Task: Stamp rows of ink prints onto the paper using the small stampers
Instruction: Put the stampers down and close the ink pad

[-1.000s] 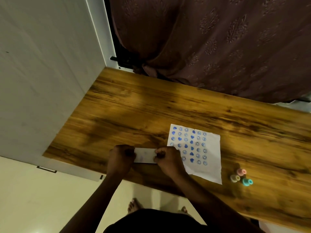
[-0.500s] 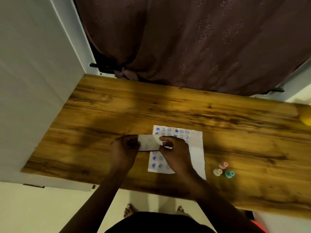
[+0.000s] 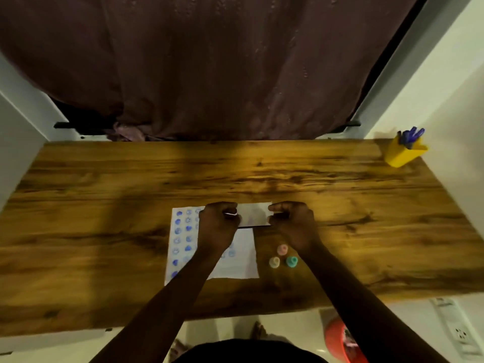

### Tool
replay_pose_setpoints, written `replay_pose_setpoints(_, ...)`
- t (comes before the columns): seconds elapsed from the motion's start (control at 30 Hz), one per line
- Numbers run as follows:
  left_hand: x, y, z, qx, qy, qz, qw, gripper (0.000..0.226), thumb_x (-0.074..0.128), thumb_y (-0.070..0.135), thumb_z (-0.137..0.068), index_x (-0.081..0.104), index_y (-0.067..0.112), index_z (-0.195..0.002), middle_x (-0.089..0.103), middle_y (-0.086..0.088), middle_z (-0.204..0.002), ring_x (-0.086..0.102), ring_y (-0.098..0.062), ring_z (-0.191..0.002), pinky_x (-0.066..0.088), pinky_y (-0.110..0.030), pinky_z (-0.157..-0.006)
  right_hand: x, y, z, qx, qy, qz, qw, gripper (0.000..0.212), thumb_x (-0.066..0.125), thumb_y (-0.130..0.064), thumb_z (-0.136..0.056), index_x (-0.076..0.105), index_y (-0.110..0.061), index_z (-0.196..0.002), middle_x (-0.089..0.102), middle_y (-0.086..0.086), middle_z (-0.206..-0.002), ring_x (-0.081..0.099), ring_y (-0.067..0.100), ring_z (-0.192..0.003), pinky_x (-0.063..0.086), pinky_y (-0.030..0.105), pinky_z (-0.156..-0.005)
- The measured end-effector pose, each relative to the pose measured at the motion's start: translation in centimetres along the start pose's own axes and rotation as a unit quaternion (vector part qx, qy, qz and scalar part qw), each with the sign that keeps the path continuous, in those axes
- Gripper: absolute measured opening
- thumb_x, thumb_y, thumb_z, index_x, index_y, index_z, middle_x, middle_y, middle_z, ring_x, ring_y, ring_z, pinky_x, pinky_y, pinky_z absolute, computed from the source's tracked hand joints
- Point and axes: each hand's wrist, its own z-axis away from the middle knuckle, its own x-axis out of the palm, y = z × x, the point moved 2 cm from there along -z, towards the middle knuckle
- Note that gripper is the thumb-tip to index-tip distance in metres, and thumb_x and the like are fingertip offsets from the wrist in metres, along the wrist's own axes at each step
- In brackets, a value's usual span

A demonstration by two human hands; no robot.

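Note:
A white paper sheet [image 3: 243,263] with rows of blue prints lies near the front edge of the wooden table [image 3: 104,205]. My left hand [image 3: 218,227] and my right hand [image 3: 294,224] each pinch one end of a small white card [image 3: 253,214], held just above the sheet's far right corner. Three small stampers stand to the right of the sheet: a pink stamper [image 3: 282,249], a cream stamper [image 3: 274,262] and a teal stamper [image 3: 291,261]. My left forearm hides part of the prints.
A yellow pen holder [image 3: 403,153] with blue pens stands at the table's far right corner. A dark curtain [image 3: 209,61] hangs behind the table. White walls flank both sides. An orange bucket [image 3: 337,339] sits on the floor at the lower right.
Both hands have carried the small card from left of the sheet to its far right corner. The camera view has swung right, bringing the pen holder into sight.

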Motion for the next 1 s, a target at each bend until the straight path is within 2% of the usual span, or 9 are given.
replay_pose_setpoints(0.1,3.4,0.6,-0.3,-0.013,-0.026,-0.003,1.000,0.027,0.082,0.011,-0.082,0.081,0.014,-0.110,0.081,-0.001,-0.104,0.076,-0.019,-0.098,0.048,-0.021,-0.083,-2.0,2.6,-1.2,0.023,0.004,0.017,1.000,0.032,0.078,-0.009,-0.082,0.078,-0.019,-0.112,0.075,-0.002,-0.118,0.070,0.010,-0.103,0.053,0.018,-0.081)
replay_pose_setpoints(0.2,6.1,1.1,-0.3,-0.025,-0.050,-0.009,0.998,0.026,0.082,0.013,-0.083,0.081,0.016,-0.109,0.080,-0.003,-0.112,0.075,-0.020,-0.104,0.054,-0.024,-0.088,-3.1,5.0,-2.1,0.032,0.011,0.036,0.999,0.030,0.075,-0.009,-0.083,0.078,-0.020,-0.110,0.075,-0.001,-0.118,0.070,0.012,-0.107,0.050,0.018,-0.082)
replay_pose_setpoints(0.3,8.1,1.7,-0.3,-0.044,-0.073,-0.017,0.996,0.028,0.080,0.010,-0.084,0.080,0.015,-0.111,0.079,-0.006,-0.115,0.074,-0.022,-0.107,0.061,-0.034,-0.091,-3.8,6.8,-2.9,0.044,0.006,0.043,0.998,0.029,0.072,-0.007,-0.084,0.078,-0.019,-0.110,0.074,0.002,-0.119,0.069,0.015,-0.107,0.054,0.023,-0.086)
replay_pose_setpoints(0.4,9.4,2.0,-0.3,-0.049,-0.079,-0.040,0.995,0.027,0.078,0.009,-0.085,0.080,0.016,-0.111,0.080,-0.006,-0.114,0.075,-0.022,-0.105,0.060,-0.030,-0.086,-4.2,8.0,-3.4,0.053,-0.002,0.043,0.998,0.031,0.069,-0.007,-0.084,0.078,-0.018,-0.111,0.074,0.003,-0.118,0.069,0.016,-0.105,0.055,0.026,-0.085)
replay_pose_setpoints(0.5,10.2,2.0,0.0,-0.052,-0.079,-0.060,0.994,0.028,0.076,0.010,-0.087,0.079,0.015,-0.115,0.079,-0.007,-0.118,0.073,-0.023,-0.109,0.049,-0.022,-0.082,-4.4,8.8,-3.6,0.056,-0.015,0.047,0.997,0.032,0.068,-0.005,-0.083,0.077,-0.017,-0.112,0.074,0.004,-0.118,0.070,0.018,-0.104,0.057,0.029,-0.086)
replay_pose_setpoints(0.63,10.6,2.2,0.1,-0.050,-0.075,-0.062,0.994,0.030,0.076,0.009,-0.087,0.078,0.015,-0.117,0.079,-0.006,-0.119,0.073,-0.020,-0.109,0.045,-0.016,-0.078,-4.4,9.6,-3.7,0.056,-0.023,0.046,0.997,0.032,0.068,-0.003,-0.084,0.075,-0.015,-0.113,0.072,0.002,-0.121,0.067,0.017,-0.111,0.054,0.025,-0.088)
replay_pose_setpoints(0.77,10.6,2.3,0.1,-0.046,-0.073,-0.072,0.994,0.030,0.076,0.009,-0.086,0.078,0.015,-0.116,0.079,-0.006,-0.117,0.073,-0.019,-0.107,0.048,-0.019,-0.081,-4.2,9.9,-3.7,0.038,-0.026,0.068,0.997,0.032,0.068,-0.004,-0.087,0.074,-0.015,-0.117,0.072,0.003,-0.124,0.067,0.017,-0.114,0.053,0.026,-0.093)
replay_pose_setpoints(0.87,10.6,2.3,0.0,-0.038,-0.071,-0.079,0.994,0.031,0.077,0.009,-0.085,0.078,0.014,-0.115,0.079,-0.006,-0.117,0.073,-0.019,-0.107,0.047,-0.015,-0.078,-4.0,10.1,-3.3,0.010,-0.020,0.092,0.995,0.031,0.067,-0.004,-0.089,0.075,-0.015,-0.116,0.071,0.003,-0.126,0.066,0.018,-0.115,0.052,0.026,-0.096)
replay_pose_setpoints(1.0,10.6,2.2,-0.2,-0.039,-0.081,-0.089,0.992,0.032,0.077,0.009,-0.084,0.078,0.013,-0.116,0.079,-0.007,-0.117,0.073,-0.020,-0.108,0.052,-0.022,-0.083,-4.0,10.2,-3.3,0.004,-0.020,0.100,0.995,0.031,0.067,-0.003,-0.089,0.075,-0.015,-0.116,0.071,0.005,-0.126,0.067,0.019,-0.113,0.048,0.018,-0.088)
